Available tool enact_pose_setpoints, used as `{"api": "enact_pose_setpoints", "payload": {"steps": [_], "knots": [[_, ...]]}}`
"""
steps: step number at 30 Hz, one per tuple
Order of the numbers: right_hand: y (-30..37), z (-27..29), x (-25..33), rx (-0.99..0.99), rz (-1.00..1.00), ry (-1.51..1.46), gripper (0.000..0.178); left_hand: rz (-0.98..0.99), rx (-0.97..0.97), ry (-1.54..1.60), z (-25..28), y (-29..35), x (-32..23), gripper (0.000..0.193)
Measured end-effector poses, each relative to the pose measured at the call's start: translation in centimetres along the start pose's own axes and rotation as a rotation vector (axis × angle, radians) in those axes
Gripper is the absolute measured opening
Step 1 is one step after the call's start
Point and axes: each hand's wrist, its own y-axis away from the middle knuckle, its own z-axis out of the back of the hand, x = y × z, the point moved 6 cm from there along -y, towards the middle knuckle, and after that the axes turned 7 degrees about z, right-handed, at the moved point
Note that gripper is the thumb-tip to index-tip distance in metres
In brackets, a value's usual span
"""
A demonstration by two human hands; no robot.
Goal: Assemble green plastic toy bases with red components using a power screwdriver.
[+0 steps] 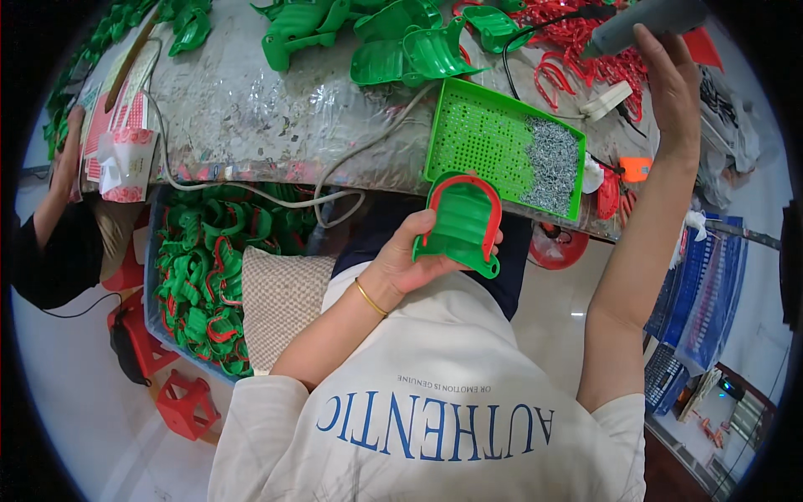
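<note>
My left hand (403,258) is closed around a curved green plastic piece (462,219) with a red U-shaped strip (493,219) along its edge. I hold it above my lap, by the table's near edge. Raised at the upper right, my right hand (673,96) grips a grey cylindrical tool that looks like an electric screwdriver (640,27); its tip is hard to make out. Just beyond the green piece lies a bright green perforated tray (432,138), with small silvery screws (554,163) heaped at its right end.
More green pieces (401,54) and a tangle of red strips (556,75) cover the table's far side. A grey cable (276,203) crosses its front edge. Below, a blue bin (152,289) holds finished-looking green-and-red pieces. Another person's hand (69,155) is at the far left, near red stools (186,406).
</note>
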Motion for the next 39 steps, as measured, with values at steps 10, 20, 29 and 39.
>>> {"api": "enact_pose_setpoints", "payload": {"steps": [10, 20, 29, 39], "knots": [[5.8, -9.1, 6.1, 0.134, -0.157, -0.330, 0.037, 0.070, -0.059, 0.095, 1.7, 0.6, 1.6, 0.076], [11.7, -14.8, -0.5, -0.262, -0.064, -0.371, 0.014, 0.098, -0.045, 0.175, 2.4, 0.9, 1.7, 0.076], [13.0, -16.1, -3.2, -0.242, -0.088, -0.299, 0.013, 0.081, -0.066, 0.151, 2.6, 1.0, 1.5, 0.076], [13.3, -16.4, -3.6, -0.252, -0.082, -0.277, 0.012, 0.083, -0.079, 0.174, 2.9, 1.3, 1.4, 0.074]]}}
